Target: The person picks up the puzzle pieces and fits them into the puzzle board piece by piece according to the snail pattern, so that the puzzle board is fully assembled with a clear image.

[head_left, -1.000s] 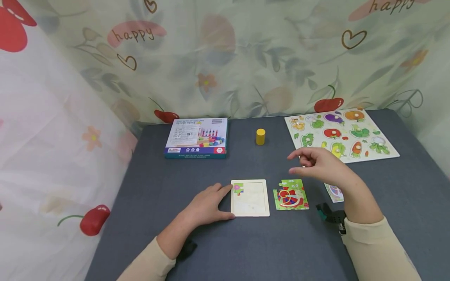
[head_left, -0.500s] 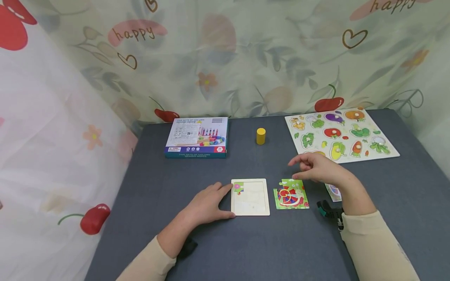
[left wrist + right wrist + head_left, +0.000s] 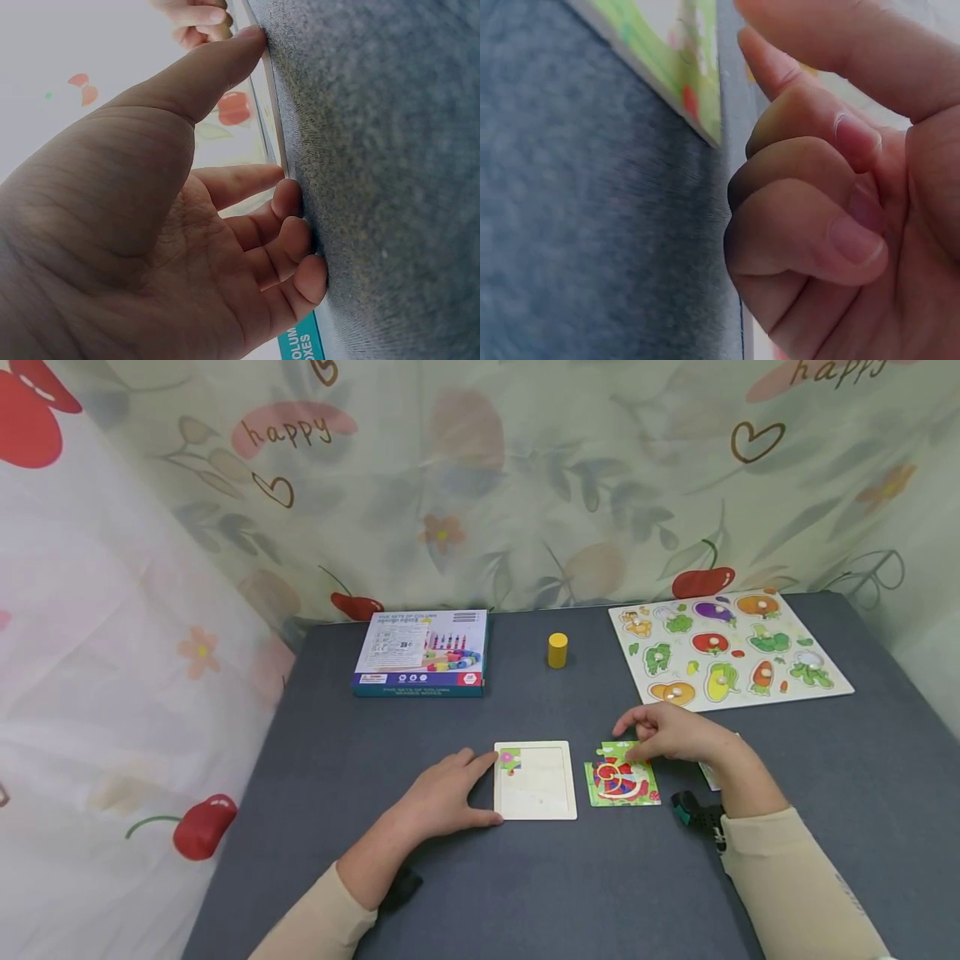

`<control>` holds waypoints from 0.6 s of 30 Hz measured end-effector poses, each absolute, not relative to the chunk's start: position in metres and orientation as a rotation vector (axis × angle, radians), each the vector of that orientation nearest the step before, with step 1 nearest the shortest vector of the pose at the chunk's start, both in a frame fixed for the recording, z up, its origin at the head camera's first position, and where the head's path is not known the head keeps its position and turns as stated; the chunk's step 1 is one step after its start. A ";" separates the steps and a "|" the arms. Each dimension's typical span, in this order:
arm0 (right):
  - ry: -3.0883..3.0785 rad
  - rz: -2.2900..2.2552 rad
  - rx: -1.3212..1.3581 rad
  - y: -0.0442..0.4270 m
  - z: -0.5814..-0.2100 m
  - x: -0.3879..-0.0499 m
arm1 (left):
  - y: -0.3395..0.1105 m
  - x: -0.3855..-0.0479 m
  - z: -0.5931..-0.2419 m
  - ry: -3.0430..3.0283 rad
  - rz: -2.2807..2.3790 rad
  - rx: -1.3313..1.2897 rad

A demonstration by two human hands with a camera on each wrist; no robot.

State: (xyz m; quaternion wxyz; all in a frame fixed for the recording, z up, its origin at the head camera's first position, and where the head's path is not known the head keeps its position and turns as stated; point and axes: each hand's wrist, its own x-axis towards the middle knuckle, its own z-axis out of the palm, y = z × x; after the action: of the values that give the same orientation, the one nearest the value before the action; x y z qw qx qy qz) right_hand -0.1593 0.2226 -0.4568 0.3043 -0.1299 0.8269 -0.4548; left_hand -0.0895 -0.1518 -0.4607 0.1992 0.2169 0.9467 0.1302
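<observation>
A pale square puzzle tray [image 3: 536,793] lies mid-table, with one green and pink puzzle piece [image 3: 510,759] in its upper left corner. My left hand [image 3: 438,797] touches the tray's left edge, thumb at the lower corner and index finger at the upper one. To the right lies a partly joined green puzzle [image 3: 621,781] with a red and blue spiral picture; its upper left corner is a gap. Over its upper right corner is my right hand [image 3: 678,733], thumb and index finger apart, the other fingers curled and holding nothing. Whether the thumb touches the puzzle I cannot tell.
Behind stand a boxed bead set [image 3: 420,653] and a yellow cylinder [image 3: 557,651]. A vegetable peg board [image 3: 735,650] lies at the back right. My right wrist partly hides a flat printed card [image 3: 708,775]. A patterned curtain [image 3: 480,485] hangs behind the table.
My right hand has come down and towards me from near the vegetable board to the spiral puzzle's upper right corner. My left hand and the tray stay put.
</observation>
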 end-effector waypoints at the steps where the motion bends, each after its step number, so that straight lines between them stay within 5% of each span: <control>1: 2.199 -1.192 -0.342 0.222 -0.458 -0.159 | -0.152 -0.089 -0.461 2.648 0.363 0.609; 18: 2.261 -1.104 -0.303 0.208 -0.457 -0.157 | -0.152 -0.090 -0.459 2.645 0.365 0.612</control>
State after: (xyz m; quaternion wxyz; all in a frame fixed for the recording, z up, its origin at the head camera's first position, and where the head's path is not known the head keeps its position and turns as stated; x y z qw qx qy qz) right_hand -0.1568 0.2083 -0.4566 0.2991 -0.1140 0.8514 -0.4155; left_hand -0.0902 -0.1518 -0.4594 0.1999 0.2190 0.9460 0.1306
